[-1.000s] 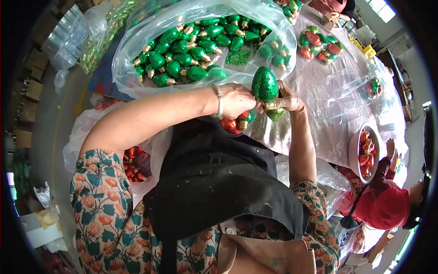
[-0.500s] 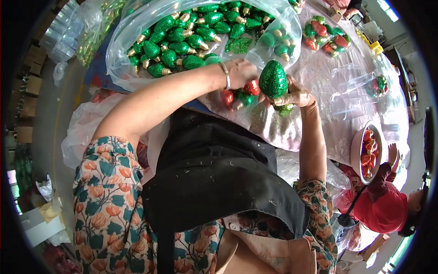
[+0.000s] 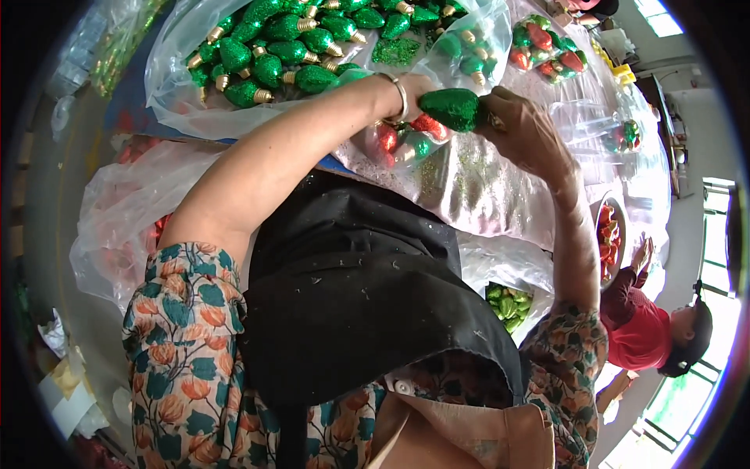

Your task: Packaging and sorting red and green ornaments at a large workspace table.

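My right hand (image 3: 522,131) is closed round the base end of a green glitter bulb ornament (image 3: 451,109), which lies sideways with its tip toward my left hand. My left hand (image 3: 410,94) is partly hidden behind that ornament, and its fingers do not show. Right below it, a see-through plastic bag (image 3: 400,153) holds red and green glitter bulbs. A big see-through bag (image 3: 168,109) full of green bulb ornaments (image 3: 289,51) with gold screw bases lies open beyond my left forearm.
Filled packs of red and green bulbs (image 3: 547,48) lie at the far right of the cloth-covered table (image 3: 500,187), with see-through plastic packaging (image 3: 582,117) nearer. A co-worker in red (image 3: 637,324) sits by a bowl of red pieces (image 3: 608,242). Green pieces (image 3: 508,305) fill a bag below the table edge.
My right hand has moved right and turned the green bulb ornament from upright to sideways. My view has shifted, bringing the bag of green pieces into sight.
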`<state>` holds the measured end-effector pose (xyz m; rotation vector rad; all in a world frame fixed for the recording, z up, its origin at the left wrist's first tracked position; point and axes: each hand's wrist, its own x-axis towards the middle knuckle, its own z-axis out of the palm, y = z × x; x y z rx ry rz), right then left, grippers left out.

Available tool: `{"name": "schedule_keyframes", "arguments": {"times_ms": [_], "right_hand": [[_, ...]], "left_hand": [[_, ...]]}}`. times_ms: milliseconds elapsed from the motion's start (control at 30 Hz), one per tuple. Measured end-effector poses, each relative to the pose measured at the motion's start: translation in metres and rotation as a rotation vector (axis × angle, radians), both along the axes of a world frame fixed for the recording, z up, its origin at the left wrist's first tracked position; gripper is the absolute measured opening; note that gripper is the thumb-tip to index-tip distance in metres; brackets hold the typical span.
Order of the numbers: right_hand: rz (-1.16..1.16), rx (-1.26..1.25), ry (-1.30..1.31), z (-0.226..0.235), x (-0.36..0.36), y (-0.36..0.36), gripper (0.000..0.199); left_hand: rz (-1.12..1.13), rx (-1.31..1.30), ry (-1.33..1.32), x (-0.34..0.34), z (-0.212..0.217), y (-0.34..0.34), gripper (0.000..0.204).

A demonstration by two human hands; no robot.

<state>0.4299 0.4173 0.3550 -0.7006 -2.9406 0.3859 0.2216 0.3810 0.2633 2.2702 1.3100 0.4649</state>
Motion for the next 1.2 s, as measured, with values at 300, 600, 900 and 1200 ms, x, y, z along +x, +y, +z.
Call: {"name": "schedule_keyframes", "arguments": {"times_ms": [300, 600, 900, 1200], "right_hand": [[0.293, 0.381, -0.155, 0.014, -0.029, 0.012, 0.019], [0.354, 0.338, -0.297, 0.016, -0.054, 0.019, 0.013], [0.362, 0.64, -0.363, -0.004, -0.096, 0.009, 0.01], [0.511, 0.121, -0.469, -0.033, -0.111, 0.009, 0.023]], "left_hand": [[0.179, -0.722, 0.096, 0.001, 0.004, 0.04, 0.014], [0.532, 0.705, -0.03, -0.019, 0.018, -0.033, 0.014], [0.556, 0.456, -0.097, -0.027, 0.01, -0.04, 0.012], [0.444, 0.275, -0.367, -0.043, 0.007, -0.039, 0.013]]}}
